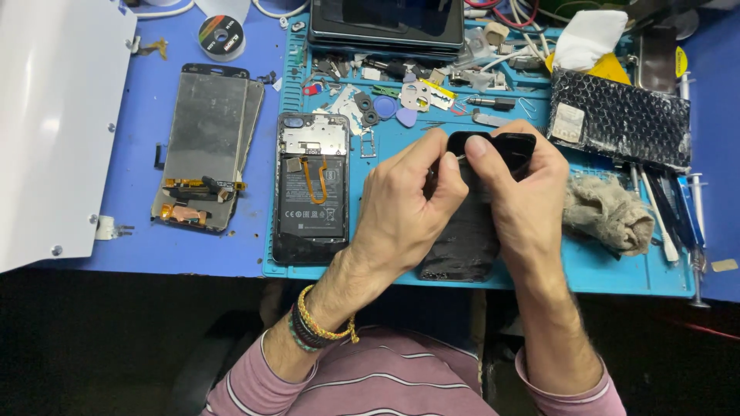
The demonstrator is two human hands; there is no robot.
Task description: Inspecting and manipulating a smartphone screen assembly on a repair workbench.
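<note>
Both my hands hold a black phone back cover (462,239) over the teal work mat (609,270). My left hand (405,212) pinches its upper left edge with thumb and forefinger. On the upper right side my right hand (524,192) grips the cover, thumb pressed near the camera cutout. To the left on the mat lies an opened phone body (312,189) with its battery and an orange flex cable showing.
Two detached screen panels (204,146) lie on the blue table at left, beside a white panel (54,123). A grey rag (605,212), black bubble wrap (624,119), several hand tools (678,208), small parts, picks and a tape roll (221,35) surround the mat.
</note>
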